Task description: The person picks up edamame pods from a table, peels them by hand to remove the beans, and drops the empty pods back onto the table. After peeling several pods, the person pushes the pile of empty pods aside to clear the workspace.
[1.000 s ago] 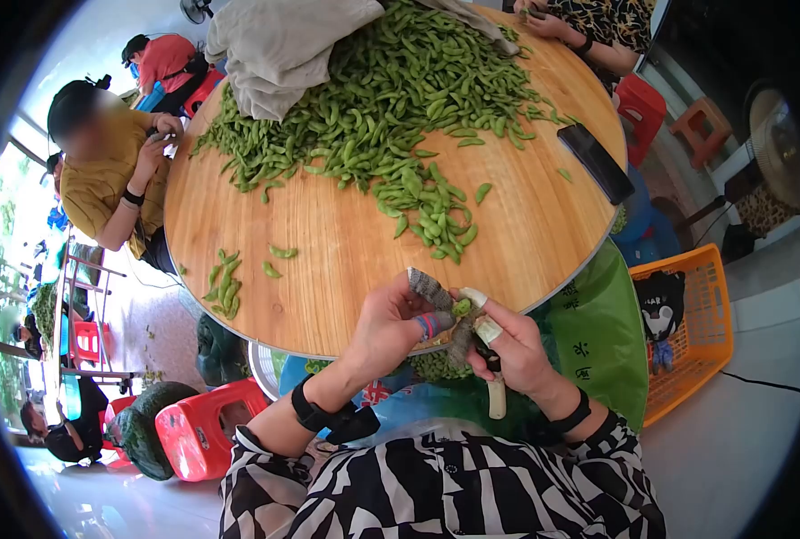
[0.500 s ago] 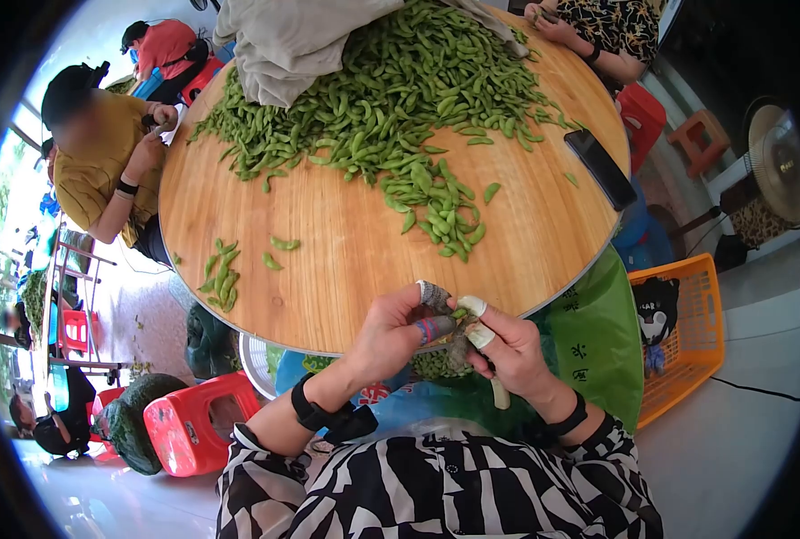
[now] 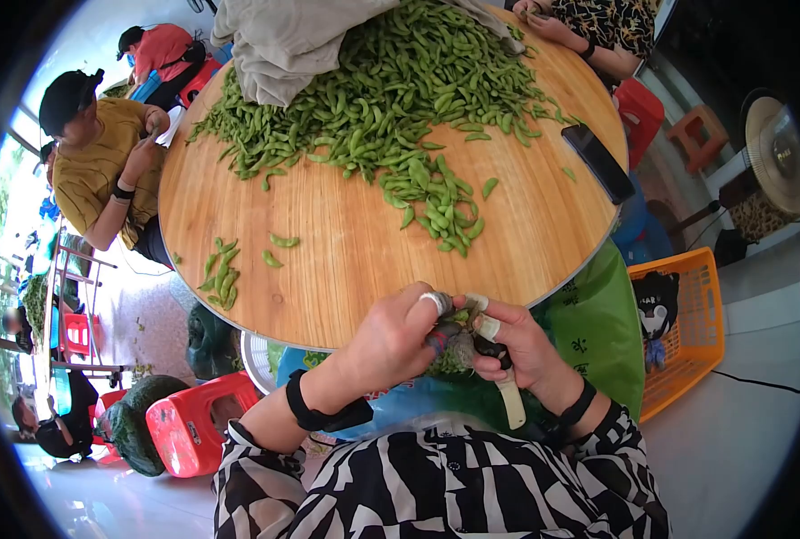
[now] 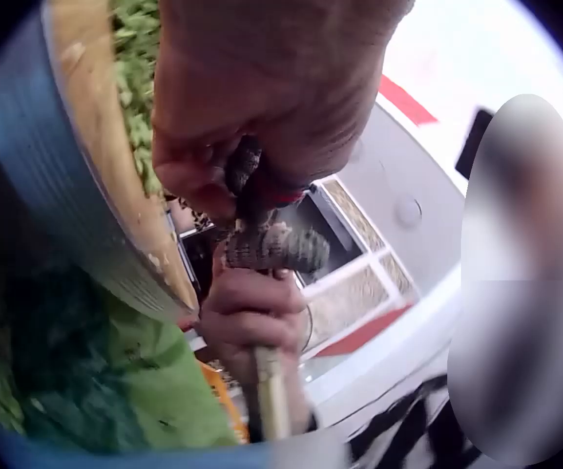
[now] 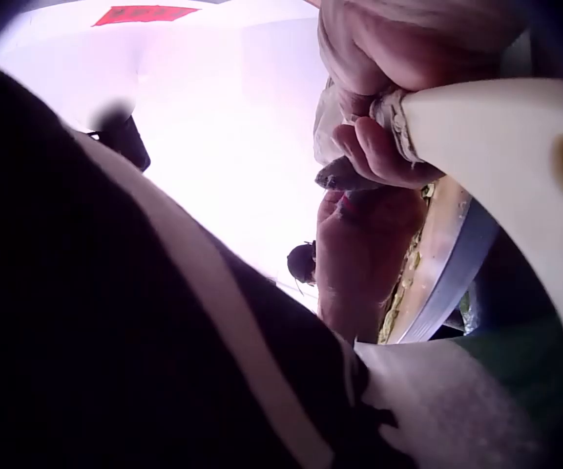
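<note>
Head view: by the surface's point(image 3: 328, 256) near edge, left hand point(image 3: 393, 336) pinches green pod point(image 3: 460, 316); right hand point(image 3: 524, 349), beside it, grips pale handle point(image 3: 512, 403).

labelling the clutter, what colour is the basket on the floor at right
The basket is orange, clearest in the head view.

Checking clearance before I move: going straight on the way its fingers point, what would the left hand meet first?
Probably the right hand, whose wrapped fingertips are just ahead of the left hand. A green pod seems to sit between and may touch first; depth is unclear.
</note>
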{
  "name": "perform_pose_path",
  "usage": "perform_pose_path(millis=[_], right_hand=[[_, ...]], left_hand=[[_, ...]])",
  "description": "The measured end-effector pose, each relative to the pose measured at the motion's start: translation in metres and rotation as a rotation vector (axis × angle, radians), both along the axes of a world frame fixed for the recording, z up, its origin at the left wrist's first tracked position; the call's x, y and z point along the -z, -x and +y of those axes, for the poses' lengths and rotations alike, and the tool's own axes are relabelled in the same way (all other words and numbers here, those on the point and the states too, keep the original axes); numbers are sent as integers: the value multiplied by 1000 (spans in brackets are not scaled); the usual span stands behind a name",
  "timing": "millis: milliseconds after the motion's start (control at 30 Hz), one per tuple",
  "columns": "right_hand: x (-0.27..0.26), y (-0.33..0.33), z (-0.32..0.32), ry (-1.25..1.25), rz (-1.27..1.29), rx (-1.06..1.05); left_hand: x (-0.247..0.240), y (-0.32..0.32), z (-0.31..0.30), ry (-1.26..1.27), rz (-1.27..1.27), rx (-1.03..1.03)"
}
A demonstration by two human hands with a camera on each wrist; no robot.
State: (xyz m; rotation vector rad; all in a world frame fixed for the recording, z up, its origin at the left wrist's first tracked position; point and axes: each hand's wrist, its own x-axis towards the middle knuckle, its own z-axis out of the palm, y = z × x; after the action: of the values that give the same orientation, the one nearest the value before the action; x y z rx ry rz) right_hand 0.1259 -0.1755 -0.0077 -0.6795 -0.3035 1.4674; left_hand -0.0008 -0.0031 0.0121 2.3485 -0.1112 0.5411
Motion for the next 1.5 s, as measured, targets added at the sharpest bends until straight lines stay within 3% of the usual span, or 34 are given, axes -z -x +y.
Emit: perform_pose_path(millis=[67,233,300,333,400,433,500,533,567,600,633,700,833,1033,1100,1167,1267,1333,1400,1500], right_hand=[[1,0,1,42,172,6],[4,2,5,7,252,-18],[4,3,4,-1,259,-20],[4,3,4,8,253,-11],[3,3,4,15,245,-7],[1,4,4,18,165,12],[-1,3,3,21,85,33],[0,2,1,55,-220,72],[0,1,0,88,-526,109],[0,1,0,88,-525,108],[-2,1,1,79,-620,128],[-7,-1,3,70,-716,152],[-25,-3,12,50,-753,138],[-20,-12,10,105,-763,6],[-18,-9,8,135,-786,-18],[-18,-6,9,65,-1084,45],[-14,-4,8,61,-1249,54],[-14,-4,7,97,-1334,41],[-14,-3,3,139,-1236,55],[-18,-5,-3,92,-1246,-76]], left_hand=[[-2,0,-3,-90,-41,-25],[0,3,1,-240,-133,-58],[-5,1,4,93,-34,26],[-7,1,2,93,-32,25],[-8,1,-1,409,105,-10],[-8,1,-3,408,104,-10],[-6,0,-5,678,254,-76],[-6,0,-2,680,254,-78],[-6,-1,3,859,433,-57],[-5,-1,7,1034,613,-35],[1,-1,6,1033,614,-35],[14,-1,1,1457,555,71],[13,-4,-5,1673,552,97],[21,2,-13,1350,598,-64],[13,5,-13,1065,592,59],[7,6,-18,1125,551,55],[7,13,-16,986,553,46],[7,17,0,481,501,0],[1,13,25,-38,77,-126],[-1,15,85,-365,-17,-345]])
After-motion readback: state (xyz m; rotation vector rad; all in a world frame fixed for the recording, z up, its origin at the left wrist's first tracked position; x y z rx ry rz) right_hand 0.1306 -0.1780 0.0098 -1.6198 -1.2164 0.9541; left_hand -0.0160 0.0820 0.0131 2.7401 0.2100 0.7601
